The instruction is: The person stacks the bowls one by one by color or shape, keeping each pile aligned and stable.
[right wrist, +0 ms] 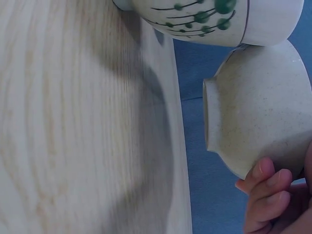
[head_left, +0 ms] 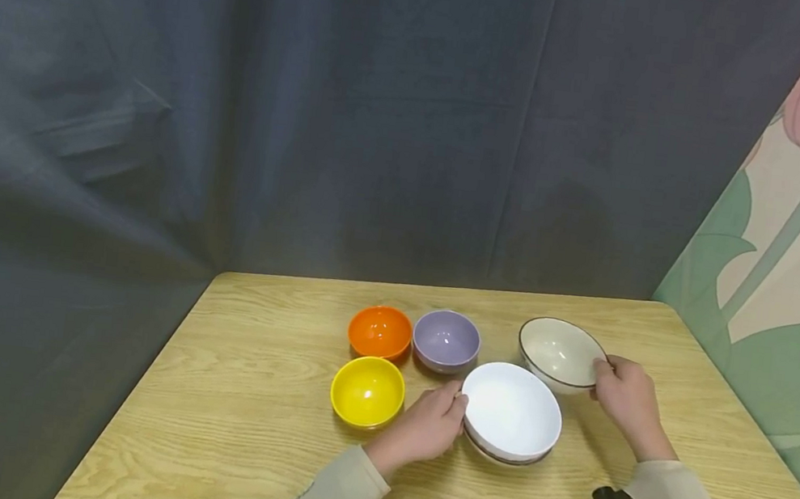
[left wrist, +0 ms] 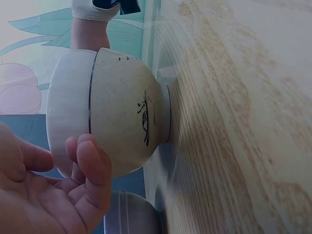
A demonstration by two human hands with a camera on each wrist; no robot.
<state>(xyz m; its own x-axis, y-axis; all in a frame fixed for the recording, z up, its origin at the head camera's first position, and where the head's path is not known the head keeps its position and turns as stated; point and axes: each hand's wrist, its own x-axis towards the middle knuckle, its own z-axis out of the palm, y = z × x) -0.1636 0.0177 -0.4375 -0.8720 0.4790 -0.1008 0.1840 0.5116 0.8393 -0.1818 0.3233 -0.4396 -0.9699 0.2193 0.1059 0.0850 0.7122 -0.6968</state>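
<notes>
My left hand (head_left: pixel 428 425) pinches the left rim of a white bowl (head_left: pixel 511 410), thumb at the rim and curled fingers against its side. That bowl sits inside a cream bowl with a dark rim line (left wrist: pixel 124 107), which stands on the table and bears a dark drawing; green dots show on its other side in the right wrist view. My right hand (head_left: pixel 627 399) grips the right rim of another cream, brown-rimmed bowl (head_left: pixel 559 352). This speckled bowl (right wrist: pixel 263 107) is raised off the table, its foot apart from the wood, close behind the nested pair.
Left of the nested pair stand an orange bowl (head_left: pixel 380 333), a purple bowl (head_left: pixel 446 341) and a yellow bowl (head_left: pixel 368 392), close together on the wooden table (head_left: pixel 243 420). A dark curtain (head_left: pixel 384 118) hangs behind; a flower-patterned wall (head_left: pixel 795 323) borders the right side.
</notes>
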